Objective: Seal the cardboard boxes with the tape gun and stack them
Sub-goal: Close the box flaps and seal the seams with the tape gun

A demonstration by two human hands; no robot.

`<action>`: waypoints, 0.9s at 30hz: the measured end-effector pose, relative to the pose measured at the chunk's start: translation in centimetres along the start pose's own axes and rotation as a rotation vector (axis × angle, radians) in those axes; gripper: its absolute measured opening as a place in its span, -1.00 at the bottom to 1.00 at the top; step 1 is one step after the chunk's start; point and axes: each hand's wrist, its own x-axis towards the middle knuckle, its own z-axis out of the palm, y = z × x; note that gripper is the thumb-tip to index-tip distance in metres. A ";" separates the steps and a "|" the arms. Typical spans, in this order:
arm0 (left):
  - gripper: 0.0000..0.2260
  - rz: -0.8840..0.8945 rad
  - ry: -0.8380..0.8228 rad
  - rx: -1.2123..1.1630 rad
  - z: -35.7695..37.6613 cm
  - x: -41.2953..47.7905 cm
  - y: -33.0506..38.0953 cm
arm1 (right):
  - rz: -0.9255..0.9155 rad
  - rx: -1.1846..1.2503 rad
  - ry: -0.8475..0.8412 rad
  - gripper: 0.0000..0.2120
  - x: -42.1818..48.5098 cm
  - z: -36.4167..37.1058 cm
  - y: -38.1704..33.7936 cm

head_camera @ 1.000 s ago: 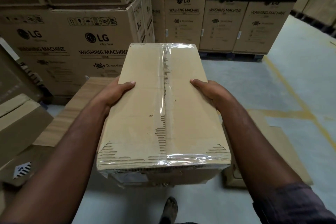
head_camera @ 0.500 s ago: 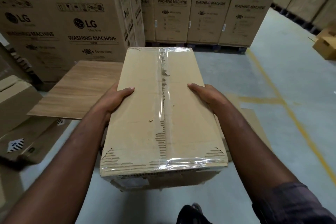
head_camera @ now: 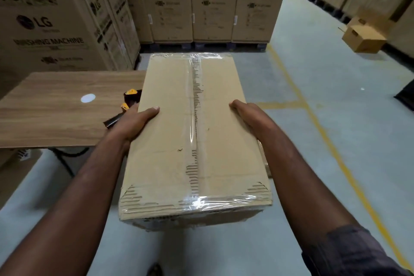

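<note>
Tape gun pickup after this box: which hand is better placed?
Left, probably. The tape gun lies on the wooden table just beside the left hand; the right hand is across the sealed box. Both hold it now.

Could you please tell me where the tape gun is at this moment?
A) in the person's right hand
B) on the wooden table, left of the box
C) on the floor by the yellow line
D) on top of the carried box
B: the tape gun lies on the wooden table, partly hidden behind the left hand, which with the right hand grips the sides of the taped box.
</note>
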 end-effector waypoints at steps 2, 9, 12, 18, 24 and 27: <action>-0.76 -0.004 -0.005 0.002 4.3 0.2 -0.3 | 0.031 0.012 0.007 -0.53 0.1 -4.1 1.7; -0.73 -0.027 -0.020 -0.033 16.3 0.9 -1.2 | 0.043 0.024 0.060 -0.42 2.4 -16.3 5.7; -0.78 -0.038 -0.021 -0.031 20.3 2.1 -1.6 | 0.025 0.024 0.040 -0.47 4.2 -19.7 7.0; -0.60 -0.050 -0.026 -0.004 25.6 8.0 -2.8 | 0.068 0.029 0.043 -0.62 9.7 -23.8 8.7; -0.68 -0.060 -0.084 -0.022 32.5 17.5 -2.9 | 0.088 0.021 0.060 -0.71 18.4 -28.5 9.0; -0.62 -0.069 -0.123 -0.031 35.3 22.2 -2.6 | 0.104 0.012 0.086 -0.71 22.8 -30.6 8.7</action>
